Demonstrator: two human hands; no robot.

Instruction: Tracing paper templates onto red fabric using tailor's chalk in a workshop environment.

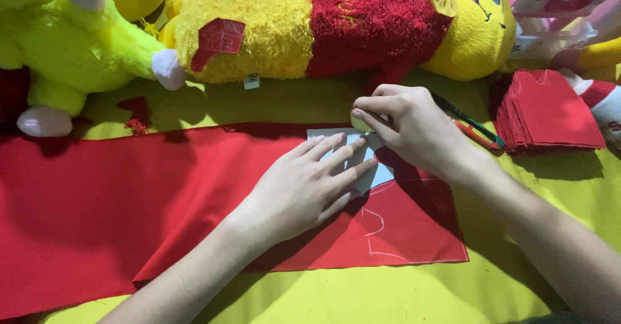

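We press a pale template flat on red cloth.
Our left hand lies open on it; our right hand pinches chalk.

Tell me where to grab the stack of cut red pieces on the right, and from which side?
Take the stack of red pieces by its near edge, coming in from the near right. It lies flat on the yellow surface, and that edge overhangs enough to cast a shadow, so fingers could probably slide under. The left side looks crowded by the scissors and the right hand.
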